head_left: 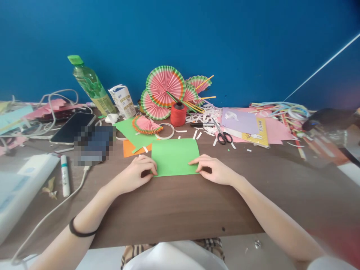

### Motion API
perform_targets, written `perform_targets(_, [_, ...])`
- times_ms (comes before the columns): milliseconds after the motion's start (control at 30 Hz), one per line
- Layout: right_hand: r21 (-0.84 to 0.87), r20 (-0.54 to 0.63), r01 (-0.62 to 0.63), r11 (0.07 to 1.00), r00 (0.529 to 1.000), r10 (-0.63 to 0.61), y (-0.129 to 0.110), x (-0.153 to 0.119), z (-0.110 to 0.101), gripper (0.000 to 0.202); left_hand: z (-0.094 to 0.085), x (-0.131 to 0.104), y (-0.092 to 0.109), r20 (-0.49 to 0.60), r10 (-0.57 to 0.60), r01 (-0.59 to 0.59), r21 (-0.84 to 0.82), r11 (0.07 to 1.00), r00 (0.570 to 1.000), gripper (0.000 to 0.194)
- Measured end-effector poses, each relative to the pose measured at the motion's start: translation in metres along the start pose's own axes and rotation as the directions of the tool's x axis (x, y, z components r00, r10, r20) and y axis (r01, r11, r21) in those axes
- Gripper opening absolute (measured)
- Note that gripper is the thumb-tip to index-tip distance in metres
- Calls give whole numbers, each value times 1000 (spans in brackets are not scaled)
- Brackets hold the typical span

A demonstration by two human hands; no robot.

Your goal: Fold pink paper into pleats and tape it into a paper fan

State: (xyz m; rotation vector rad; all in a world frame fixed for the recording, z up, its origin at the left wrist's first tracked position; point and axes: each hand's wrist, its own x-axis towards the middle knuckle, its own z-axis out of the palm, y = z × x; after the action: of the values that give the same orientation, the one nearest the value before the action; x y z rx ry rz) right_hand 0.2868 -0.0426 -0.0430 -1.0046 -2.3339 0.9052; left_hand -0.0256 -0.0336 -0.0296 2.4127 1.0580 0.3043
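Note:
A green sheet of paper (176, 155) lies in front of me on the brown table (168, 210), its far part curving over as if folded or bent. My left hand (142, 169) pinches its near left corner between thumb and fingers. At the near right corner, my right hand (209, 168) grips the edge the same way. Just behind the paper are a half-opened pleated fan (146, 124) in pink, green and orange, and a roll of tape (165, 131). More green paper (132, 133) and an orange sheet (129, 149) lie to the left.
Finished paper fans (165, 86) lean against the blue wall, behind a red thread spool (178, 114). Scissors (223, 135) and paper scraps lie right of centre. A green bottle (91, 84), a carton (123, 101), phones (73, 128), a white marker (65, 176) and cables stand or lie left.

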Motion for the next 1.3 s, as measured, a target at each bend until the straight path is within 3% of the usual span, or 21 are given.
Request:
perform_targets(167, [33, 32, -81, 996, 996, 80, -2, 1, 0, 5, 1, -1, 4, 12, -7, 7, 30, 1000, 1000, 7])
perform_targets(567, [-36, -31, -79, 996, 996, 78, 0, 2, 6, 13, 5, 2, 4, -27, -14, 14, 31, 999, 1000, 12])
perform_targets(800, [-94, -98, -79, 992, 993, 70, 3, 4, 10, 17, 7, 5, 4, -110, -68, 69, 6, 998, 992, 17])
perform_targets(1300, [-38, -202, -145, 989, 970, 134, 6, 5, 18, 20, 13, 5, 2, -146, -42, 66, 163, 984, 988, 11])
